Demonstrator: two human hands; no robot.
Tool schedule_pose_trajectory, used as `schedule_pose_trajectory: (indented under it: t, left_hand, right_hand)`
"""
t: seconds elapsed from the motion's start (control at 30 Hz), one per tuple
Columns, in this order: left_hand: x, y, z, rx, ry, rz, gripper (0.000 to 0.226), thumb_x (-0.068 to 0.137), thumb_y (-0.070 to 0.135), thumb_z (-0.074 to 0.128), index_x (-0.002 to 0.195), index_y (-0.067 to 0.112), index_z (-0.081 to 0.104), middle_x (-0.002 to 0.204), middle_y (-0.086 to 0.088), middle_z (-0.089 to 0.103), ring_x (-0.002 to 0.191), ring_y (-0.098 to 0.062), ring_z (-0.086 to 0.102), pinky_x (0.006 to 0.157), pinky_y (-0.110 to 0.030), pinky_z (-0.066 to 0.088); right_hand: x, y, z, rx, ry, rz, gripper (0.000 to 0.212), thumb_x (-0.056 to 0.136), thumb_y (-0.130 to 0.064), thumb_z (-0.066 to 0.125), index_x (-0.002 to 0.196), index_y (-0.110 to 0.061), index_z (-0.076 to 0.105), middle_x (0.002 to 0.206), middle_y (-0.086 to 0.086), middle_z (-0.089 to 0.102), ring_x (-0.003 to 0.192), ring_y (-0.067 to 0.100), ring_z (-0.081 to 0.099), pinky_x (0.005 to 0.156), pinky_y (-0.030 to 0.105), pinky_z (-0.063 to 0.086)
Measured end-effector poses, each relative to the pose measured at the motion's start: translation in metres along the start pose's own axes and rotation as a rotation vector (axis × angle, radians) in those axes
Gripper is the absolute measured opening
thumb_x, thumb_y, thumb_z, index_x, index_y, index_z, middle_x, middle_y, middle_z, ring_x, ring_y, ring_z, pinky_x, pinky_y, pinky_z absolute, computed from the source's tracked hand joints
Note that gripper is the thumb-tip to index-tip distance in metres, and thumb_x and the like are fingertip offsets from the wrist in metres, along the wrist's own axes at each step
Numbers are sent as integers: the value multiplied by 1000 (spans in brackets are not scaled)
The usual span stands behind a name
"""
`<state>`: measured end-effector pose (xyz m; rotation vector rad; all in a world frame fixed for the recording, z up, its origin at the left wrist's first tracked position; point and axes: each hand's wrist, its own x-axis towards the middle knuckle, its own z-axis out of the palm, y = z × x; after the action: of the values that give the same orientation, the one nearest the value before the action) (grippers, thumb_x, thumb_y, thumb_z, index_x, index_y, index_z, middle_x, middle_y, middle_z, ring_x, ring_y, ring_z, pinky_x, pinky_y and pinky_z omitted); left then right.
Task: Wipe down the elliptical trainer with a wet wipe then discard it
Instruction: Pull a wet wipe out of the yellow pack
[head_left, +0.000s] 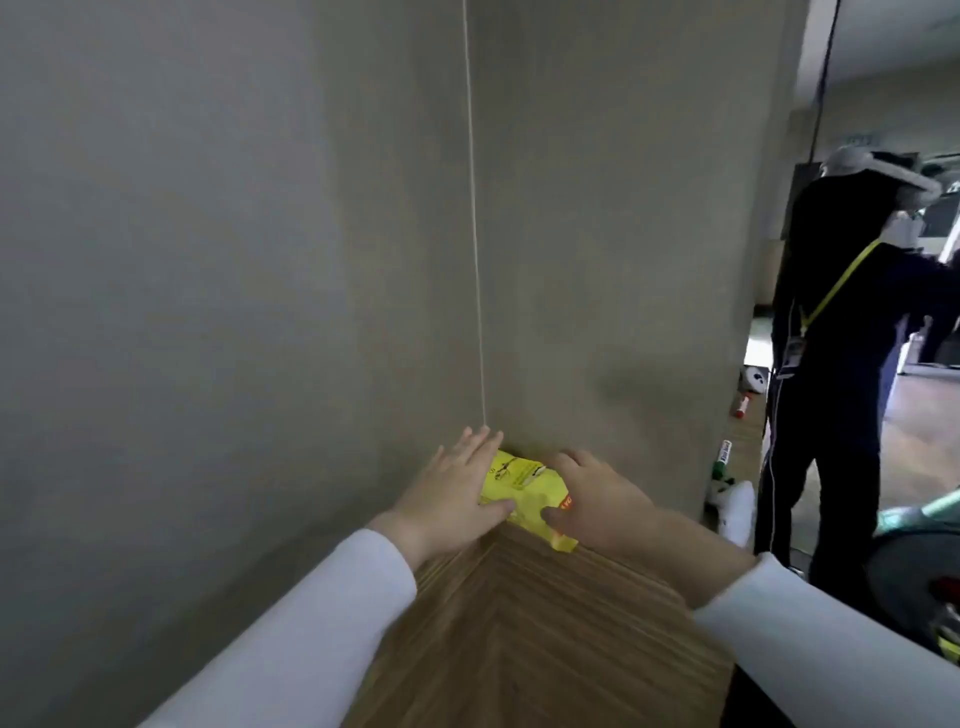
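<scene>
A yellow wet-wipe pack (522, 496) lies on a wooden counter (524, 623) in the corner where two grey wall panels meet. My left hand (451, 491) rests on the pack's left side, fingers spread flat and thumb on its top. My right hand (597, 499) grips the right end, thumb pressing on the front by an orange label. Part of the elliptical trainer (914, 566), a dark rounded body with teal trim, shows at the lower right edge.
A person in dark clothes with a yellow lanyard (841, 364) stands close on the right, beside the counter's end. Spray bottles and small items (727, 467) sit further along the counter. Grey walls close off the left and front.
</scene>
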<state>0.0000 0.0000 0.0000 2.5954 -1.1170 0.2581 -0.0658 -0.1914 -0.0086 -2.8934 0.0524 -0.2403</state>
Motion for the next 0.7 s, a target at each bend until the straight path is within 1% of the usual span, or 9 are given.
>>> schedule_pose_trajectory:
  t: [0.1,0.2,0.3,0.4,0.47,0.6,0.7]
  left_hand:
    - [23,-13,14,-7,-52,23,80,92,50,50,153,21,7,161,2,1,147,-13,-4,118,-35,1]
    - [51,-28,35,-8,-105,54,79,92,51,49,153,21,8,161,3,1,147,-12,-3,117,-32,1]
    - [77,-41,59,-4,-147,77,76,93,52,45,153,20,12,161,2,5,147,-13,-1,118,-33,3]
    - [96,-45,79,-32,-207,103,73,95,53,41,153,19,13,160,2,6,147,-12,-1,120,-34,6]
    - [107,-48,89,-50,-225,123,70,96,53,38,153,19,14,160,3,7,147,-12,-2,120,-34,5]
    - [121,-58,108,-117,-257,120,66,97,54,33,152,20,17,160,5,11,146,-9,-1,119,-32,3]
    - [127,-66,117,-117,-218,133,60,99,52,27,151,22,23,158,6,18,146,-8,4,120,-33,4]
  right_hand:
    - [18,9,7,-1,-28,41,68,85,-43,59,144,-24,33,142,2,38,132,26,39,104,37,39]
    - [34,18,15,-28,-102,94,65,85,-43,59,142,-22,37,137,4,46,127,25,46,99,36,44]
    - [46,28,20,-113,-235,152,60,86,-46,58,137,-18,46,133,8,53,123,28,52,97,36,47]
    - [57,37,25,-116,-322,146,51,84,-48,59,126,-17,56,127,8,57,117,28,56,94,38,49]
    - [66,42,25,-111,-339,147,49,85,-46,60,123,-16,57,124,7,57,115,28,56,93,38,49]
    - [82,44,30,-111,-318,137,46,88,-44,59,124,-16,55,124,7,54,115,26,54,93,36,47]
    - [90,44,35,-86,-324,134,44,87,-43,59,122,-16,55,122,8,54,114,27,53,92,34,46]
